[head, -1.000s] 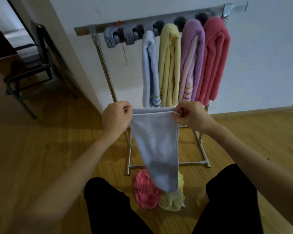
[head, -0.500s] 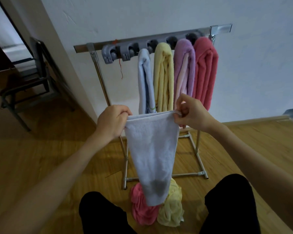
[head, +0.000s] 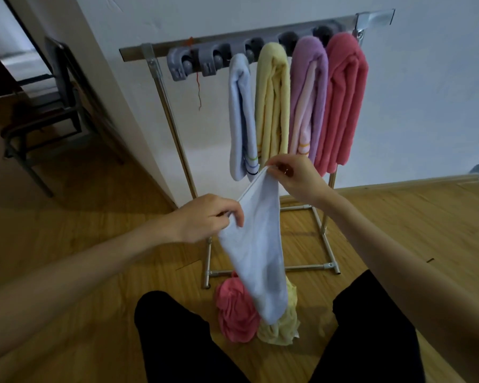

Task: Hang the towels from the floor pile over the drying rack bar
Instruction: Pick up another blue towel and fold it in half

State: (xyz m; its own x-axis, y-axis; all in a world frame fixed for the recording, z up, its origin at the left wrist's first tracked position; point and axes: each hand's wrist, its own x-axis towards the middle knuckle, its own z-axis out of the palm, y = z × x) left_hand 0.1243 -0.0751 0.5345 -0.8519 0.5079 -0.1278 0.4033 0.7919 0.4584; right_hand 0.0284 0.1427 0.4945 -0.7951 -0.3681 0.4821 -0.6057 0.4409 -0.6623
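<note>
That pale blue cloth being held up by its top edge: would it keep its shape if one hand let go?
Probably not. The pale blue cloth towel sags limply between the left hand and right hand, so it looks floppy. Pinched fingertips alone carry it, suggesting it is light.

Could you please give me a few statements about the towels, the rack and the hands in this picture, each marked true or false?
1. Four towels hang on the metal drying rack bar. True.
2. The right hand hangs free. False: it pinches the pale blue towel by its top edge.
3. The left hand grips that same towel. True.
4. The crumpled pink towel lies on the wooden floor. True.
5. The crumpled yellow towel is draped over a knee. False: it lies on the floor beside the pink one.
</note>
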